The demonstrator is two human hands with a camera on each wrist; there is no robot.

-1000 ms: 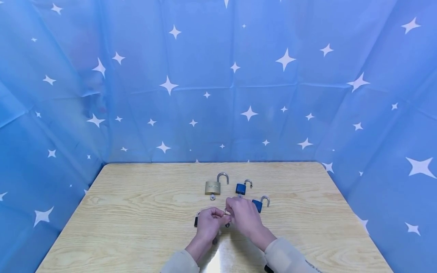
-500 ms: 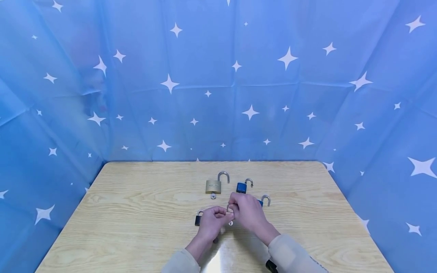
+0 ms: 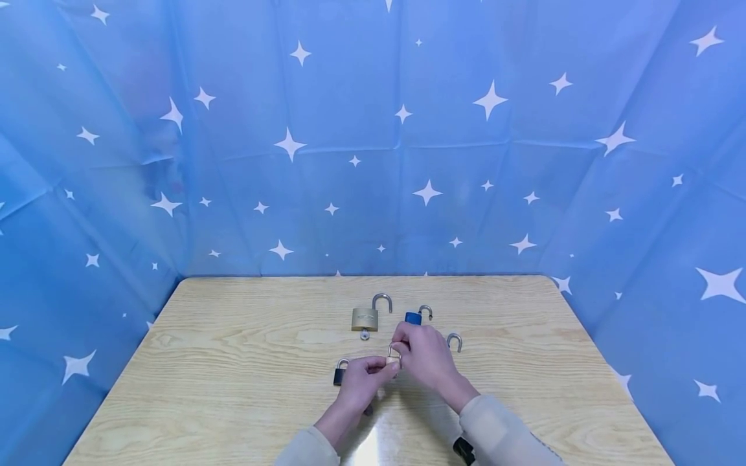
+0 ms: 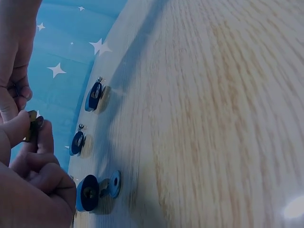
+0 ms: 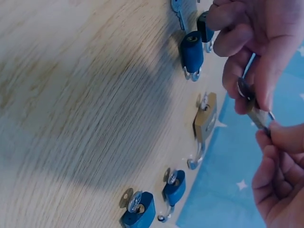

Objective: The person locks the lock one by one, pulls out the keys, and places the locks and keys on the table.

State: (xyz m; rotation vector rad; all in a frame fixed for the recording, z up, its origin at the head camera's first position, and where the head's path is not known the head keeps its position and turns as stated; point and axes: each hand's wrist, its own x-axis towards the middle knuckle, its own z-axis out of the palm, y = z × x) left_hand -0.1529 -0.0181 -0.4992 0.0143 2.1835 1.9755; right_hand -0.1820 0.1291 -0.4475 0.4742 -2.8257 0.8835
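A small brass padlock (image 3: 393, 360) is held between both hands above the table. My left hand (image 3: 361, 388) pinches its body between thumb and fingers. The fingers of my right hand (image 3: 430, 359) pinch the shackle end. In the right wrist view the brass padlock (image 5: 257, 117) shows edge-on, with a dark round key head (image 5: 244, 89) beside my left fingertips. I cannot tell whether its shackle is locked. To the left of my left hand is a dark padlock (image 3: 339, 376), partly covered. Another blue padlock (image 3: 413, 318), shackle open, lies just beyond my right hand.
A larger brass padlock (image 3: 364, 320) with open shackle and inserted key lies farther back. Behind my right hand, another padlock's open shackle (image 3: 454, 342) shows. A loose key (image 5: 177, 10) lies near a blue padlock (image 5: 192, 53). The wooden table (image 3: 245, 362) meets a blue starred curtain (image 3: 350, 194).
Both hands have shifted slightly right, and my right hand has risen a little. More of the small padlock's body and shackle shows now; its key, visible half a second ago, is hidden in the head view.
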